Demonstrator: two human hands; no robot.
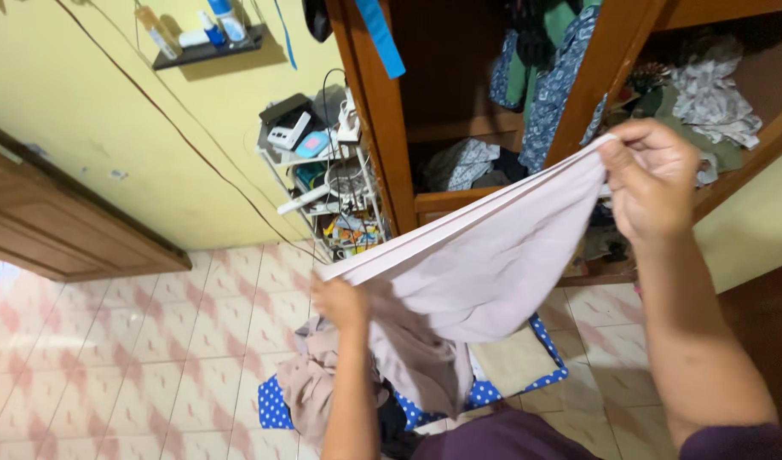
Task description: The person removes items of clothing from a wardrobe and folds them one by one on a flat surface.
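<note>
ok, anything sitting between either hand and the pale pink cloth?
Nothing visible. The left hand grips the lower corner of the pale pink cloth and the right hand pinches its upper corner, so the folded edge runs taut between them. The clothes pile on the blue dotted mat lies below, with the wardrobe behind.

The pale pink garment stretched between the left hand and the right hand is thin, matt cloth, smooth where it is pulled taut and softly creased where it sags. Below it a heap of beige clothes looks like limp, crumpled fabric on a blue dotted cloth, and the floor tiles have a glossy, hard glazed look. The wardrobe is brown varnished wood with a slight sheen, the wall is matt painted plaster, and the small rack is thin white-coated metal wire.
</note>
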